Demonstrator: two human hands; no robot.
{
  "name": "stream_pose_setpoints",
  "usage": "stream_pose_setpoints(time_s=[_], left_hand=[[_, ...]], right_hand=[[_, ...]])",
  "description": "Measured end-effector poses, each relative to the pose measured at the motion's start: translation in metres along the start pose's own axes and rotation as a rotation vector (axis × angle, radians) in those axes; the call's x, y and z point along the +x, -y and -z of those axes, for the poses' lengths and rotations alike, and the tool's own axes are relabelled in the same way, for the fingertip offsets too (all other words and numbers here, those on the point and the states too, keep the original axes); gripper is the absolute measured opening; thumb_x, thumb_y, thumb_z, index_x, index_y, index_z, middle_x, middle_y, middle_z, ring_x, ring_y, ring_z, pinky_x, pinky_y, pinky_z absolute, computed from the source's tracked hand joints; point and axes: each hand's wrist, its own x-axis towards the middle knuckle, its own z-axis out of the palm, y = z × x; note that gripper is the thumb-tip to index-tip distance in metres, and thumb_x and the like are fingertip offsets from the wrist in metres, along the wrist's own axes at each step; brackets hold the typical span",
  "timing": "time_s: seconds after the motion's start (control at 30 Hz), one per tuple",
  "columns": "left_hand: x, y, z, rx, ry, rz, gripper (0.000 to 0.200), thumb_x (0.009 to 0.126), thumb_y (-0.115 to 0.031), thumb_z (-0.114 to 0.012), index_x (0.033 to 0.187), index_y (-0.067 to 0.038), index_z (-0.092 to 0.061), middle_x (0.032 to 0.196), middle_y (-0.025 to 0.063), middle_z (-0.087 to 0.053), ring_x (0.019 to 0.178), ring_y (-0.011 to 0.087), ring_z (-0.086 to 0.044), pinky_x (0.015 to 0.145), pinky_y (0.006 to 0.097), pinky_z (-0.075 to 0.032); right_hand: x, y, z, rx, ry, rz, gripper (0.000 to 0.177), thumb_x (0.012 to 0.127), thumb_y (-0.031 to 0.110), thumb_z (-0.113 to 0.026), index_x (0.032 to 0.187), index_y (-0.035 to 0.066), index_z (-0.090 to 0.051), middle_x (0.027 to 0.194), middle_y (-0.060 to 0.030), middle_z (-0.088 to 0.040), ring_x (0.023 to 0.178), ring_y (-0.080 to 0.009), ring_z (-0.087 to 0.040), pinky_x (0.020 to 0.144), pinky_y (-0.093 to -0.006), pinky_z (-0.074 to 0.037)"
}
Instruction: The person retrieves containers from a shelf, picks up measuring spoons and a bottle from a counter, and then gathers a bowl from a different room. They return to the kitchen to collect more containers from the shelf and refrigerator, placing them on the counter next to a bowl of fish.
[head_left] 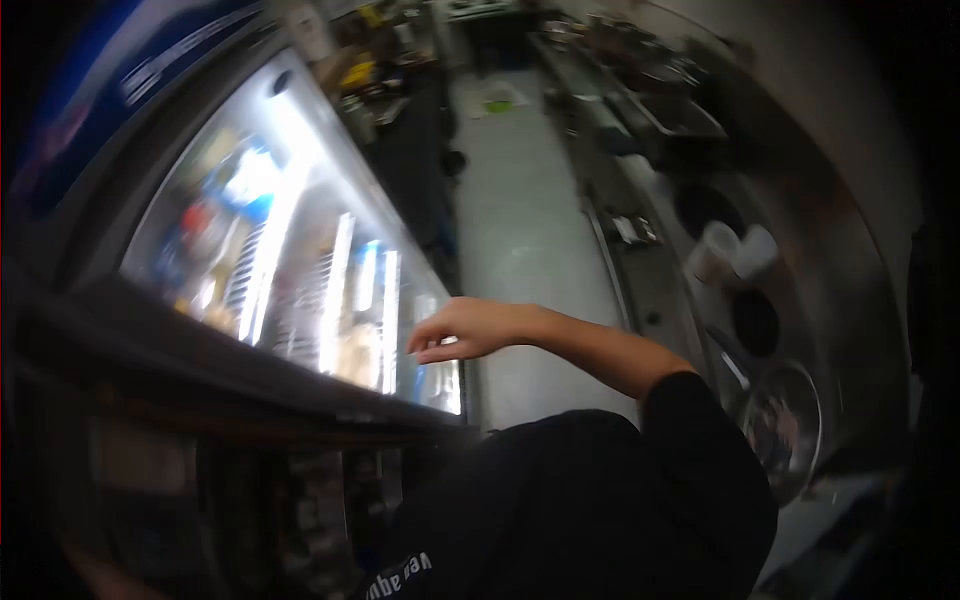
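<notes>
My right hand (458, 330) reaches across in front of a lit display fridge (290, 140), near the lower right corner of its glass. The fingers are loosely bent, with a gap between them and the thumb, and nothing shows in them. Behind the glass, wire shelves (245, 270) carry blurred packages and containers, among them a blue-and-white package (250, 180). My left hand is out of view; only a blurred skin-toned patch shows at the bottom left edge.
A pale floor aisle (520, 200) runs ahead. Along the right, a metal counter (650, 270) carries white containers (715, 250), a metal tray (685, 115) and a round steel bowl (785, 430). Dark counters with yellow items (360, 70) stand beyond the fridge.
</notes>
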Motion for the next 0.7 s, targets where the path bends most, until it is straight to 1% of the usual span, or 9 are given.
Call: stream_pose_setpoints(time_s=[0.07,0.23,0.37,0.4,0.47,0.5,0.57,0.63,0.7], left_hand=[[-0.019,-0.022,-0.002,-0.04,-0.036,0.011,0.061,0.09,-0.047,-0.058,0.133,-0.006,-0.044,0.14,0.0177,-0.043,0.129,0.0296,-0.043,0.106,0.0452,-0.035],[-0.062,-0.049,-0.004,-0.129,-0.12,0.031,0.059,0.088,-0.048,-0.059,0.127,-0.006,-0.047,0.138,0.0183,-0.044,0.128,0.0309,-0.043,0.105,0.0464,-0.035],[-0.096,-0.062,0.002,-0.217,-0.22,0.025,0.057,0.087,-0.048,-0.06,0.123,-0.005,-0.049,0.137,0.0188,-0.045,0.127,0.0319,-0.043,0.105,0.0473,-0.035],[-0.106,-0.068,0.005,-0.247,-0.26,0.025,0.057,0.087,-0.048,-0.06,0.122,-0.005,-0.049,0.137,0.0189,-0.045,0.127,0.0321,-0.043,0.104,0.0475,-0.035],[-0.125,-0.078,0.016,-0.324,-0.354,0.012,0.056,0.086,-0.049,-0.06,0.12,-0.005,-0.05,0.136,0.0191,-0.045,0.127,0.0326,-0.043,0.104,0.048,-0.036],[-0.135,-0.083,0.026,-0.364,-0.414,0.004,0.056,0.086,-0.049,-0.061,0.119,-0.005,-0.051,0.136,0.0192,-0.045,0.127,0.0329,-0.043,0.104,0.0482,-0.036],[-0.16,-0.102,0.046,-0.475,-0.518,-0.03,0.055,0.085,-0.049,-0.061,0.117,-0.005,-0.052,0.135,0.0194,-0.046,0.127,0.0334,-0.043,0.104,0.0487,-0.036],[-0.187,-0.129,0.071,-0.605,-0.592,-0.088,0.055,0.084,-0.05,-0.061,0.114,-0.005,-0.053,0.134,0.0197,-0.046,0.126,0.0339,-0.043,0.103,0.0491,-0.036],[-0.218,-0.165,0.098,-0.781,-0.589,-0.175,0.054,0.084,-0.05,-0.062,0.112,-0.004,-0.054,0.134,0.0199,-0.046,0.126,0.0344,-0.043,0.103,0.0496,-0.036]], right_hand=[[-0.001,0.0,0.003,0.032,-0.018,-0.044,0.033,0.093,0.033,-0.062,0.109,0.004,-0.065,0.099,-0.0108,-0.07,0.09,-0.0231,-0.069,0.077,-0.0338,-0.053],[0.007,0.007,0.003,0.053,-0.029,0.01,0.031,0.093,0.028,-0.062,0.11,0.002,-0.064,0.099,-0.0125,-0.071,0.092,-0.0244,-0.068,0.078,-0.0348,-0.053],[0.023,0.032,0.007,0.045,0.066,0.043,0.034,0.091,0.032,-0.063,0.112,0.005,-0.064,0.102,-0.0119,-0.07,0.093,-0.0247,-0.068,0.08,-0.0349,-0.053],[0.024,0.043,0.009,0.047,0.061,0.041,0.034,0.091,0.032,-0.063,0.112,0.005,-0.064,0.102,-0.0119,-0.07,0.093,-0.0247,-0.068,0.08,-0.0349,-0.053],[0.027,0.06,0.01,0.094,0.172,0.113,0.036,0.091,0.035,-0.063,0.111,0.005,-0.064,0.103,-0.0122,-0.07,0.094,-0.0258,-0.068,0.08,-0.0358,-0.053],[0.031,0.059,0.007,0.096,0.158,0.113,0.036,0.091,0.035,-0.063,0.111,0.005,-0.064,0.103,-0.0122,-0.07,0.094,-0.0258,-0.068,0.08,-0.0358,-0.053],[0.037,0.056,0.001,0.163,0.204,0.246,0.048,0.089,0.043,-0.063,0.119,0.007,-0.06,0.11,-0.0129,-0.068,0.097,-0.028,-0.067,0.082,-0.0369,-0.052],[0.038,0.068,0.005,0.219,0.183,0.219,0.068,0.087,0.053,-0.063,0.136,0.01,-0.046,0.13,-0.0159,-0.057,0.108,-0.0322,-0.062,0.084,-0.0386,-0.051],[0.06,0.092,-0.029,0.763,0.101,0.1,0.087,0.082,0.07,-0.055,0.148,0.021,-0.028,0.144,-0.0208,-0.04,0.127,-0.0352,-0.046,0.093,-0.0517,-0.047]])
